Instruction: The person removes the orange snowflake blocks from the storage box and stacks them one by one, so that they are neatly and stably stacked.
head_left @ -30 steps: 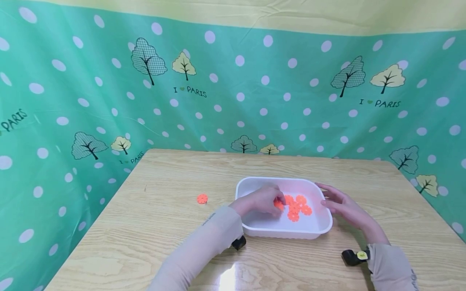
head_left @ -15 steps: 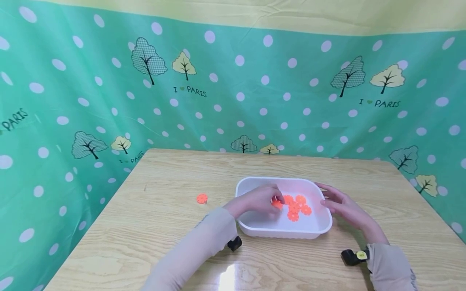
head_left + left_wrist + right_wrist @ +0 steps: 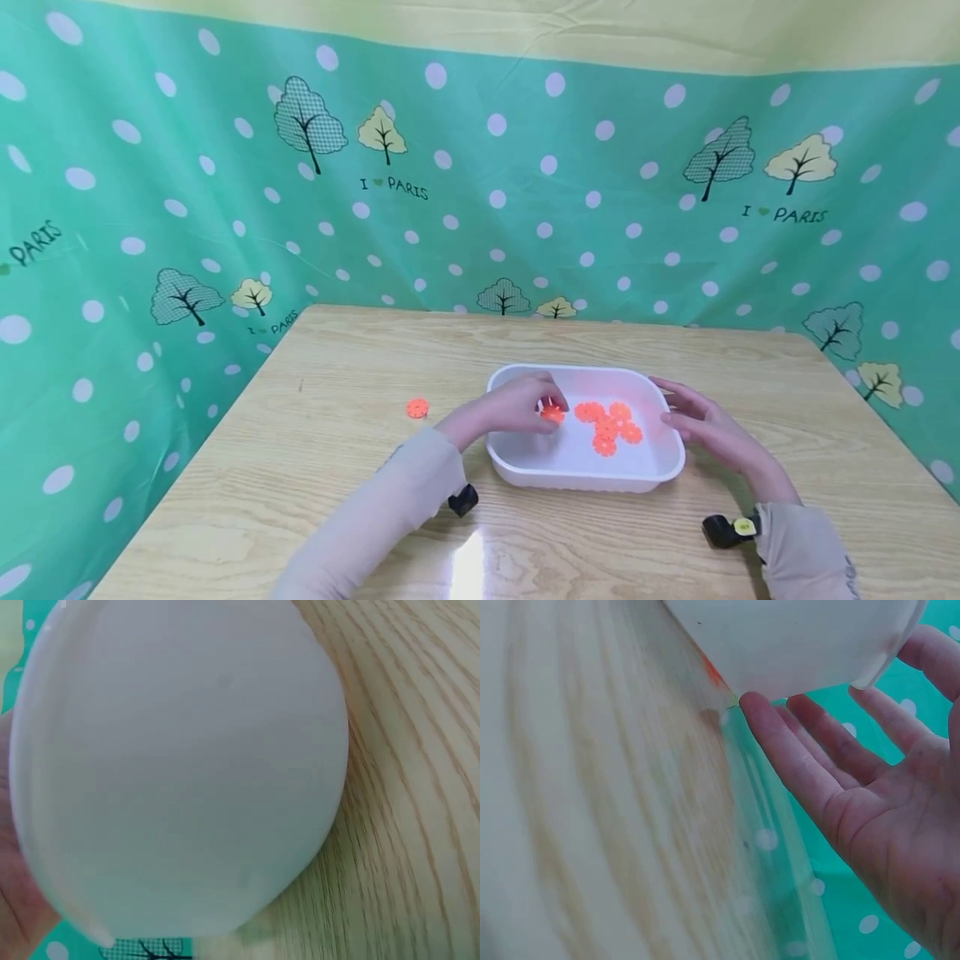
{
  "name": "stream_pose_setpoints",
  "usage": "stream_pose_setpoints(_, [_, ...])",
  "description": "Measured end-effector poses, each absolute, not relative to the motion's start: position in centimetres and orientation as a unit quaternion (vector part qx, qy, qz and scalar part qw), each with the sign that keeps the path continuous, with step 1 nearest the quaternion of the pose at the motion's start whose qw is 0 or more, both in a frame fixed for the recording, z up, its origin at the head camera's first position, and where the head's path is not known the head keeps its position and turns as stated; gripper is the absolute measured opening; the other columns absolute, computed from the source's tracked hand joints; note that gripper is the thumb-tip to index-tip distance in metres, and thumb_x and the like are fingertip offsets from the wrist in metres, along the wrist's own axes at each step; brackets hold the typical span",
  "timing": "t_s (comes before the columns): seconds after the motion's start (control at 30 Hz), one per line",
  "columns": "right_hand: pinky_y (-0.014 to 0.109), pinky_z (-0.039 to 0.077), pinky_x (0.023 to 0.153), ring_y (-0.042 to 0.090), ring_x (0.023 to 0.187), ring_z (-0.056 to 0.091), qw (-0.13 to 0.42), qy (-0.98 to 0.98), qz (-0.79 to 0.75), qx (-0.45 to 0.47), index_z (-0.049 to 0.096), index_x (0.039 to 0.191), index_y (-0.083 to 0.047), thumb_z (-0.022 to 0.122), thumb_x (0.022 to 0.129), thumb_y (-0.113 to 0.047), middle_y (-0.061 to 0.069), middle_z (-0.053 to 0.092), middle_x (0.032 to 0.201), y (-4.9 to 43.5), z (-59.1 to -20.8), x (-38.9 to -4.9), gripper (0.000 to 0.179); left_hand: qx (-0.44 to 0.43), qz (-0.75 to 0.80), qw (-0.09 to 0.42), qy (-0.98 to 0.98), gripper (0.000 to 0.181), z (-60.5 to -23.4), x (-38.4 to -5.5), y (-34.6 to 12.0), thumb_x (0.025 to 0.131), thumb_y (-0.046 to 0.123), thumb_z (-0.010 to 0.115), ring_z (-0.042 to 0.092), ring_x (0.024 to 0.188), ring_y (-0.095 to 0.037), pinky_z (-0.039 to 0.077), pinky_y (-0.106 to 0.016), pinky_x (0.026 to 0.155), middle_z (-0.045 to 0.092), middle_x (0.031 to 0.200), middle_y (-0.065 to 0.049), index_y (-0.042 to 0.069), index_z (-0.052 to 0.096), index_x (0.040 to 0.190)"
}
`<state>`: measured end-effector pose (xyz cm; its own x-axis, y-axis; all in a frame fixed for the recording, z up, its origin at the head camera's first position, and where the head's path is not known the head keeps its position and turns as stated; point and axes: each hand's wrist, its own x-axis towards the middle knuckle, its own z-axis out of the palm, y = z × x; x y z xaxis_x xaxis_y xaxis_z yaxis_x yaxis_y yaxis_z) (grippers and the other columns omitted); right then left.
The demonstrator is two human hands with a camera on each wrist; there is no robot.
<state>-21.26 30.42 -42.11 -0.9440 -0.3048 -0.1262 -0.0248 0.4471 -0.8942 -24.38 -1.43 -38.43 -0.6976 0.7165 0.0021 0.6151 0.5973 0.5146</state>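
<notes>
My left hand [image 3: 517,404] is over the left half of a white plastic tub [image 3: 588,482], pinching an orange notched disc [image 3: 552,415] between thumb and fingers. Several more orange notched discs [image 3: 606,429] lie grouped on the tub's floor, right of the hand. On the tub's right end, my right hand [image 3: 708,425] holds the rim, its thumb over the edge. The right wrist view shows that hand's long fingers [image 3: 791,754] against the outer wall. The tub's wall fills most of the left wrist view and hides the left fingertips.
One orange disc [image 3: 417,407] lies alone on the wood-grain table [image 3: 360,358], left of the tub. Behind the table hangs a green dotted cloth [image 3: 420,242] printed with trees. A black wrist camera [image 3: 720,531] sits at the right sleeve.
My left hand has moved left and a little up inside the tub, carrying the orange disc away from the others. The right hand and the tub have stayed in place.
</notes>
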Motion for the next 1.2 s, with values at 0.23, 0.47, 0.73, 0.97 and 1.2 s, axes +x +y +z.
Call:
stream_pose_setpoints(0.23, [0.046, 0.043, 0.091, 0.042, 0.125, 0.033, 0.138, 0.833, -0.526, -0.101, 0.025, 0.143, -0.018, 0.051, 0.091, -0.027, 0.021, 0.029, 0.142, 30.5, -42.2, -21.3, 0.059, 0.374, 0.239, 0.085, 0.892, 0.027, -37.7, -24.6, -3.0, 0.078, 0.020, 0.067, 0.052, 0.085, -0.007, 0.044, -0.017, 0.074, 0.054, 0.100, 0.005, 0.016, 0.066, 0.105])
stream_pose_setpoints(0.47, [0.037, 0.045, 0.088, 0.040, 0.122, 0.038, 0.138, 0.833, -0.525, -0.104, 0.026, 0.143, -0.019, 0.052, 0.091, -0.027, 0.021, 0.031, 0.141, 30.5, -42.2, -21.4, 0.059, 0.376, 0.257, 0.072, 0.887, 0.026, -37.2, -24.9, -4.9, 0.080, 0.021, 0.065, 0.052, 0.084, -0.007, 0.045, -0.019, 0.075, 0.055, 0.099, 0.005, 0.015, 0.066, 0.105])
stream_pose_setpoints(0.73, [0.029, 0.044, 0.085, 0.022, 0.115, 0.047, 0.142, 0.830, -0.530, -0.100, 0.026, 0.143, -0.018, 0.053, 0.091, -0.027, 0.021, 0.032, 0.140, 30.6, -42.1, -21.4, 0.060, 0.365, 0.286, 0.052, 0.885, 0.024, -37.1, -24.8, -6.9, 0.080, 0.021, 0.066, 0.053, 0.083, -0.007, 0.046, -0.019, 0.073, 0.055, 0.096, 0.006, 0.014, 0.067, 0.103])
stream_pose_setpoints(0.97, [0.028, 0.045, 0.084, 0.014, 0.111, 0.049, 0.141, 0.829, -0.532, -0.101, 0.026, 0.143, -0.018, 0.053, 0.091, -0.026, 0.021, 0.032, 0.140, 30.6, -42.2, -21.4, 0.059, 0.351, 0.313, 0.033, 0.882, 0.023, -37.1, -24.7, -8.4, 0.079, 0.021, 0.067, 0.054, 0.083, -0.008, 0.047, -0.021, 0.074, 0.056, 0.097, 0.008, 0.016, 0.067, 0.102])
stream_pose_setpoints(1.2, [0.031, 0.045, 0.086, 0.023, 0.115, 0.047, 0.142, 0.831, -0.528, -0.101, 0.026, 0.143, -0.019, 0.052, 0.091, -0.027, 0.021, 0.032, 0.139, 30.6, -42.3, -21.3, 0.059, 0.337, 0.329, 0.008, 0.882, 0.022, -37.7, -25.0, -10.3, 0.077, 0.020, 0.068, 0.054, 0.083, -0.007, 0.048, -0.026, 0.076, 0.057, 0.094, 0.009, 0.016, 0.068, 0.099])
